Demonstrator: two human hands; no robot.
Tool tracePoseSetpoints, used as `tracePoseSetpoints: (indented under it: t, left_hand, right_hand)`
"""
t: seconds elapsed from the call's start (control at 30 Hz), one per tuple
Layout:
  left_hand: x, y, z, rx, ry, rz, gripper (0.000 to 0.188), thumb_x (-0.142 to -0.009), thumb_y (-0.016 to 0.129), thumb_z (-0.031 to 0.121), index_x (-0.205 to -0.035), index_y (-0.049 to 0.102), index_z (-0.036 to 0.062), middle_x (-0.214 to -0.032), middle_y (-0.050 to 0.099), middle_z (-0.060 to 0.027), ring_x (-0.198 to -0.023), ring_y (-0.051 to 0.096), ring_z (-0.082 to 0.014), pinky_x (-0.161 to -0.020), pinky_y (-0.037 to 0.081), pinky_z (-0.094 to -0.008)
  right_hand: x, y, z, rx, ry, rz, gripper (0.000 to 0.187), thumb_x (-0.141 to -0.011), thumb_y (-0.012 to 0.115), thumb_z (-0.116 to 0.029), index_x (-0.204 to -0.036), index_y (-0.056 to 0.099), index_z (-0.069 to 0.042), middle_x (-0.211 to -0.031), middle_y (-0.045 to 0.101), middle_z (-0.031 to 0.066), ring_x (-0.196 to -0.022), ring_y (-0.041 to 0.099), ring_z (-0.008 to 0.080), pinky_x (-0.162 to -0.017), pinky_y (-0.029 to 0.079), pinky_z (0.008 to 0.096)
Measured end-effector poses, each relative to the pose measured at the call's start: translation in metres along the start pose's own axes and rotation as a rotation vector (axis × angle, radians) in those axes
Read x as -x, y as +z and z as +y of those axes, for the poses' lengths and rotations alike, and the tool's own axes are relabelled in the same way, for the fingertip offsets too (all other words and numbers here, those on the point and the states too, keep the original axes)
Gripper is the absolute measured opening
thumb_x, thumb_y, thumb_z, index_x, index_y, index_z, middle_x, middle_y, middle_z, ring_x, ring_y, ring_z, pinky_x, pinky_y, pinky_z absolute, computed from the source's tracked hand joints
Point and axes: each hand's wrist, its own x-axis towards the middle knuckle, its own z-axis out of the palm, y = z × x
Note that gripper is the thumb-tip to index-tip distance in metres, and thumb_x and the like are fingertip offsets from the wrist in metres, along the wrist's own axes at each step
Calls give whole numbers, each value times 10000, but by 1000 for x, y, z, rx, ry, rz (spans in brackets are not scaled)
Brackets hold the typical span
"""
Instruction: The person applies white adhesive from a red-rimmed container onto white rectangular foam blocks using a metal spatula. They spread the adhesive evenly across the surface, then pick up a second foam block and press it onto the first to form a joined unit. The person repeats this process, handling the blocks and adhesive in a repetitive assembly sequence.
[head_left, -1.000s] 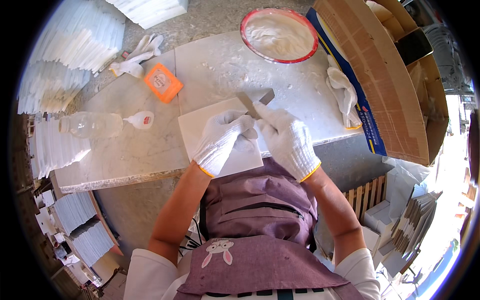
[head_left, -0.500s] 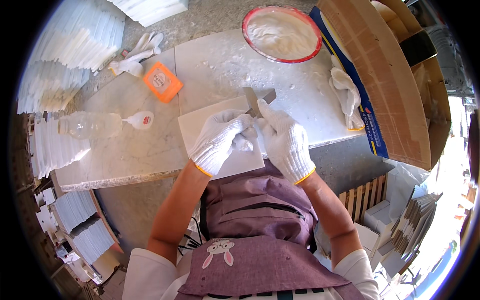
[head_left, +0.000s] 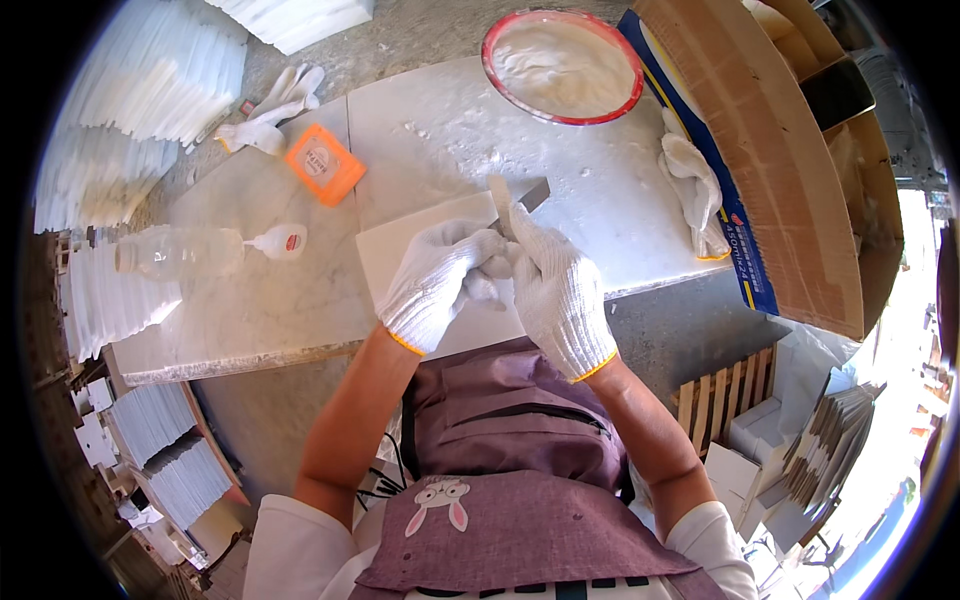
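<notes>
My left hand (head_left: 437, 272) and my right hand (head_left: 557, 290), both in white knit gloves with yellow cuffs, meet over a square white sheet (head_left: 400, 240) at the table's near edge. Two flat grey metal blades, like scrapers, stick out beyond the fingers: a paler blade (head_left: 498, 192) points away from me and a darker blade (head_left: 534, 194) slants to the right. They cross close to my fingertips. Each hand is closed and seems to grip one blade; the gloves hide the other ends. My right thumb and fingers press at the crossing.
White powder or paste fills a red-rimmed basin (head_left: 565, 65) on the marble table (head_left: 280, 320). Spare gloves (head_left: 688, 175) lie near the cardboard box (head_left: 760, 150). An orange packet (head_left: 325, 165), a clear bottle (head_left: 185, 250) and stacked white sheets (head_left: 150, 70) stand left.
My right hand has shifted slightly left and turned, closing in on my left hand and covering more of the blades. My left hand is almost in place.
</notes>
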Motion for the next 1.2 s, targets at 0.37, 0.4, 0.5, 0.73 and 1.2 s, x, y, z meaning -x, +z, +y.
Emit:
tracePoseSetpoints:
  t: [0.37,0.4,0.5,0.73,1.2]
  left_hand:
    - [-3,-2,-9,-8,73,-3,181,-958,653,154,-973,674,-25,-747,680,-61,-564,591,-85,-501,470,-212]
    - [-2,-1,-7,-1,49,-17,172,-956,657,155,-963,678,-16,-743,679,-55,-568,588,-80,-501,457,-206]
    - [2,4,-4,-47,69,27,156,-950,669,161,-939,686,6,-738,677,-41,-570,578,-68,-504,443,-195]
    - [-7,-4,-11,-97,78,28,169,-971,650,137,-997,657,-29,-756,681,-64,-542,613,-100,-497,577,-284]
    - [-3,0,-9,-143,103,27,199,-967,670,181,-995,675,-17,-755,688,-59,-523,587,-80,-511,583,-284]
  right_hand:
    - [-12,-3,4,-16,-91,84,363,-931,599,-109,-1283,646,-32,-1005,686,246,-915,684,357,-805,523,388]
    - [-8,-10,-5,39,-13,-21,347,-923,598,-102,-1255,662,-27,-1020,689,242,-940,682,364,-823,522,386]
    - [-10,-15,-5,23,-19,-80,341,-918,595,-94,-1247,671,-39,-1011,686,241,-947,678,370,-823,520,390]
    - [-11,-12,10,25,-111,-27,338,-916,569,-115,-1232,672,-53,-994,684,227,-918,666,385,-792,524,430]
    - [-11,-24,13,67,-212,-63,329,-916,570,-146,-1217,693,-93,-950,680,227,-884,661,396,-756,521,459]
